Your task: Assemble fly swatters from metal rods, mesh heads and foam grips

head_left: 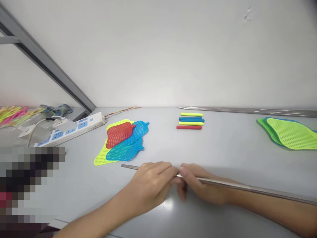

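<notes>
Both hands grip a thin metal telescopic rod [223,183] that runs across the front of the table, its slim tip at the left and its thicker part out of frame at the right. My left hand [156,181] is closed around it near the thin end. Close beside it, my right hand [198,183] pinches the rod between thumb and fingers. Beyond the left hand lies a pile of mesh fly swatter heads in red [119,135], blue [126,150] and yellow [104,158]. Several plastic handle tubes, among them a red one [189,127], lie farther back.
Along the wall at the back right rests a bundle of metal rods [247,111]. More swatter heads [289,134] lie at the right. A white power strip [79,127] with plugs and bagged colourful items [15,114] occupy the left side. Someone, blurred out, is at lower left.
</notes>
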The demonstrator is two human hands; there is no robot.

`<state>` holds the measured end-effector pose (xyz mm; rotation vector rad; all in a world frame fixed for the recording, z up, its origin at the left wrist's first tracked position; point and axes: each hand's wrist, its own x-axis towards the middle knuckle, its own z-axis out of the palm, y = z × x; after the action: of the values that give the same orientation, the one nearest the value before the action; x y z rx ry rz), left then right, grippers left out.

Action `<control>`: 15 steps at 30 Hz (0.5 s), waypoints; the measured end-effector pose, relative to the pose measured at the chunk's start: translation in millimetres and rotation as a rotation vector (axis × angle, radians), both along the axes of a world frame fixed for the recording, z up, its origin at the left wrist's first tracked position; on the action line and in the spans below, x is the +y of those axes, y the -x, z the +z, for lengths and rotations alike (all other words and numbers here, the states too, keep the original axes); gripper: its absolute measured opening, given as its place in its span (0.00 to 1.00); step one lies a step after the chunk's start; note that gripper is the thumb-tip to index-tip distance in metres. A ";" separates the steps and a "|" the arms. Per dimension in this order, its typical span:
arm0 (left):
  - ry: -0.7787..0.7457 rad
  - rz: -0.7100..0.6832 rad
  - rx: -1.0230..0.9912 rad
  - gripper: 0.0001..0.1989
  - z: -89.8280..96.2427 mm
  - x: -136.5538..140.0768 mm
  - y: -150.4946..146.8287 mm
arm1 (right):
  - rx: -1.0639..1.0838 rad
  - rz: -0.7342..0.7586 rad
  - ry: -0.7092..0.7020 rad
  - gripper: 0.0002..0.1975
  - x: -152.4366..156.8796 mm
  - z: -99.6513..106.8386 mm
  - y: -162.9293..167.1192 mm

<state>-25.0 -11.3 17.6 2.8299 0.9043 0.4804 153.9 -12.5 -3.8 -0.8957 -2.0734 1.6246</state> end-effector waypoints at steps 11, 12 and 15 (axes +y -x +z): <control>0.201 0.128 -0.504 0.06 12.3 4.2 2.0 | 0.189 -0.202 0.174 0.31 6.5 0.1 0.9; 0.213 0.127 -0.527 0.07 11.6 5.0 2.6 | 0.194 -0.209 0.183 0.31 7.4 -1.0 1.1; 0.277 0.134 -0.608 0.07 10.2 8.5 5.3 | 0.206 -0.232 0.211 0.31 9.3 -3.5 2.1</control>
<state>-30.3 -2.8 27.8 2.1794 0.9330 1.0610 151.8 -3.2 -7.2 -0.9519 -1.6203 1.7478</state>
